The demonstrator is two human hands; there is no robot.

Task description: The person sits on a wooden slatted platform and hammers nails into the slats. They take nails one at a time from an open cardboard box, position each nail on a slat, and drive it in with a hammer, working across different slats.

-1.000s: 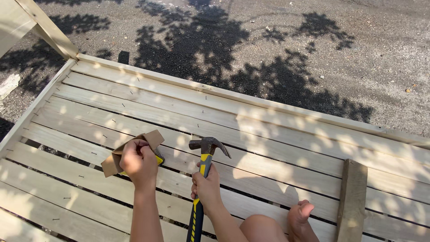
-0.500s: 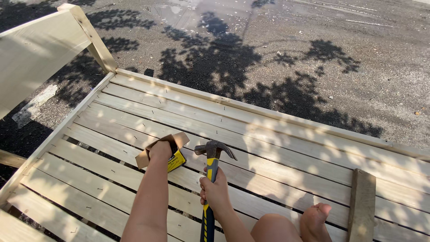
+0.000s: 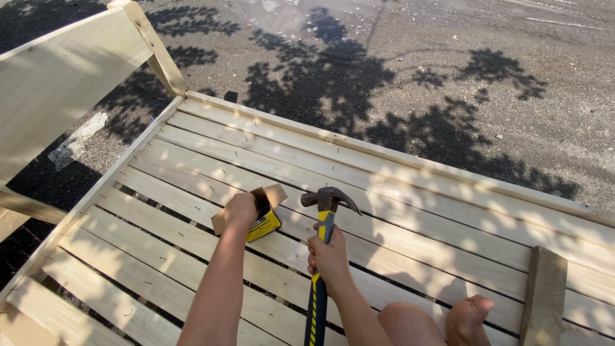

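a: what's nearest?
b: a bare foot (image 3: 471, 314) on the slatted wooden platform (image 3: 410, 237), and the right hand (image 3: 330, 255) wrapped around a claw hammer (image 3: 322, 243), head resting on a slat.
a: and beyond that?
b: the left hand (image 3: 240, 210) reaches into a small open cardboard box (image 3: 264, 214); its fingers are hidden. then gravel ground (image 3: 416, 70).

Slatted platform (image 3: 410, 192) of pale nailed boards, lying on gravel ground (image 3: 416, 70). A small open cardboard box (image 3: 266, 214) rests on the slats under the left fingers (image 3: 240, 208); a darker loose board (image 3: 543, 295) lies well right of the right fingers (image 3: 323, 253).
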